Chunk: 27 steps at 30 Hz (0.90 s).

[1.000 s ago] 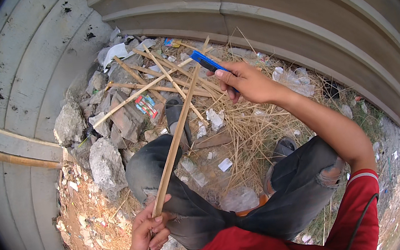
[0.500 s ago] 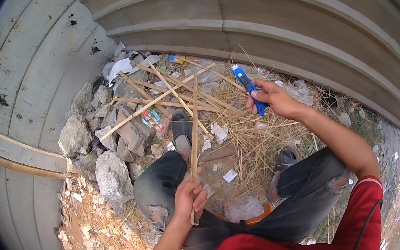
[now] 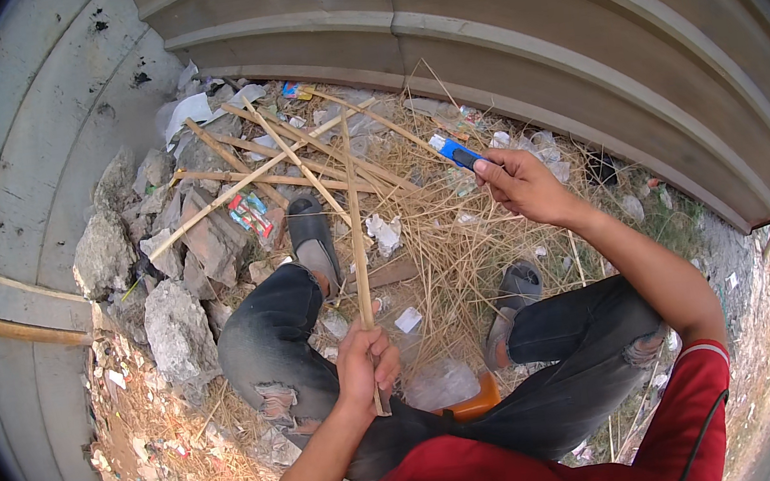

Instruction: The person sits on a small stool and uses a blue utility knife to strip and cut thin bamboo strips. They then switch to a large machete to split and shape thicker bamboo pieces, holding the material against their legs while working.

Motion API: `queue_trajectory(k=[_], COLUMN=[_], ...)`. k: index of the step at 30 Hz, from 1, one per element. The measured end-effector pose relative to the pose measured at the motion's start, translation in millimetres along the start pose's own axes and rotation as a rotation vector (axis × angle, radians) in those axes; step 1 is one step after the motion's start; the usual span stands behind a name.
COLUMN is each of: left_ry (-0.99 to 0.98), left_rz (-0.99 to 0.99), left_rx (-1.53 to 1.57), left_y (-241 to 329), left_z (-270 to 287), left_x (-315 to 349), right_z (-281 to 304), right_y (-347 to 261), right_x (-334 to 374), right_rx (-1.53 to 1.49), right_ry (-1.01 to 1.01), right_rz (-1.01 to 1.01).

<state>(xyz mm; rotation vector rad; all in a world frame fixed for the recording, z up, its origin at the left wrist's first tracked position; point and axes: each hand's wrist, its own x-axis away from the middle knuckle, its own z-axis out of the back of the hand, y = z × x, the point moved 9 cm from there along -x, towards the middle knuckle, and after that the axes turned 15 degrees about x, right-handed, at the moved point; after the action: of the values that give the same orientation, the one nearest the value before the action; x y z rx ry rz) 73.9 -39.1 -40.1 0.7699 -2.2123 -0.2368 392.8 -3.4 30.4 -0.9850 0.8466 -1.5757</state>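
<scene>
My left hand (image 3: 368,366) is closed around the lower part of a long, thin bamboo strip (image 3: 356,220), which points away from me nearly straight up the view. A short end of the strip sticks out below my fist. To the right, my right hand (image 3: 522,183) grips a blue utility knife (image 3: 457,152) with a dark slider; its pale front end points up and to the left, apart from the strip. Whether the blade is out is too small to tell. Beyond the held strip, several more bamboo strips (image 3: 248,180) lie crossed over one another on the ground.
Broken rocks (image 3: 177,329) are heaped at the left, with paper scraps and wrappers among them. Dry straw-like shavings (image 3: 442,233) cover the ground between my feet. Corrugated metal sheeting (image 3: 516,51) closes off the far side, and pale panels (image 3: 31,255) the left. An orange object (image 3: 474,400) sits below me.
The bamboo strip has turned slightly, from leaning right to nearly upright in view. The utility knife has tilted further left in my right hand. The whole scene has shifted left and up.
</scene>
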Motion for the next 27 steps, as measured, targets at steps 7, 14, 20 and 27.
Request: queue_trajectory(k=[7,14,20,27], left_ry=[-0.015,-0.126,-0.15,-0.215], left_rz=[-0.028,0.071,0.127,-0.035], left_rx=[0.096,0.121,-0.094,-0.216], left_y=[-3,-30,-55,-61], left_z=[-10,-19,11,63], left_x=[22,111,176,199], right_z=[-3,8,-11,4], right_y=[-66,-172,-144,-125], right_x=[-21,-1,45,132], right_rx=[0.025,0.247,0.033,-0.188], right_ry=[0.039,0.439,0.534,0.673], right_rz=[0.108,0.311,0.307,0.286])
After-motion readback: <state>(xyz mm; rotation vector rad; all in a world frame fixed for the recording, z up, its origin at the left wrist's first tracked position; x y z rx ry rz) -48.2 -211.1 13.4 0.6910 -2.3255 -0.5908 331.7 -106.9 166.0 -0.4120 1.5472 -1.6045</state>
